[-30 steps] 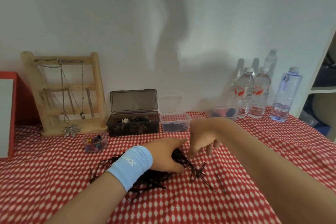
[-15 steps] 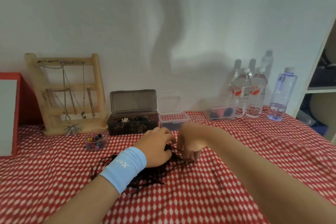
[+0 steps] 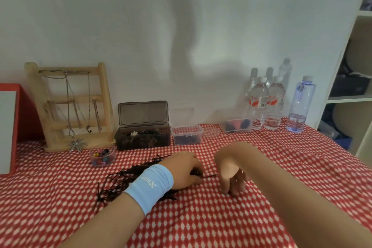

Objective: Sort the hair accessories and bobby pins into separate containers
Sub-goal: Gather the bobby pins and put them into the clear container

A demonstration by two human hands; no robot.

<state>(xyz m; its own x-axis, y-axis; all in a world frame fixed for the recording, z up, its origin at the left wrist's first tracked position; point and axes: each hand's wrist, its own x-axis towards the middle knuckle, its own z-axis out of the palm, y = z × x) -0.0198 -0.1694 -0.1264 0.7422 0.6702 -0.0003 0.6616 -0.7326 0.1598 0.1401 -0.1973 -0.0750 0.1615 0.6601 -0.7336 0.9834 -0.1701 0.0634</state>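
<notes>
A tangle of dark bobby pins (image 3: 118, 182) lies on the red checked cloth (image 3: 201, 223). My left hand (image 3: 184, 170), with a pale blue wristband, rests on the pile's right end and grips a bunch of pins whose tips poke out to the right. My right hand (image 3: 231, 177) is a little to the right, with its fingers pointing down and their tips on the cloth; anything under them is hidden. At the back stand a dark grey open box (image 3: 143, 140) of hair accessories and a clear tub (image 3: 186, 135) holding bobby pins.
A small round tub of coloured mini clips (image 3: 102, 157) sits left of the pile. Behind are a wooden necklace stand (image 3: 70, 106), another clear box (image 3: 238, 125), water bottles (image 3: 265, 102) and a blue bottle (image 3: 301, 104). A red box (image 3: 10, 127) stands far left, and shelves (image 3: 352, 96) far right.
The loose pins right of the pile were gathered into my left hand. My right hand drew away to the right and came down where a single pin lay.
</notes>
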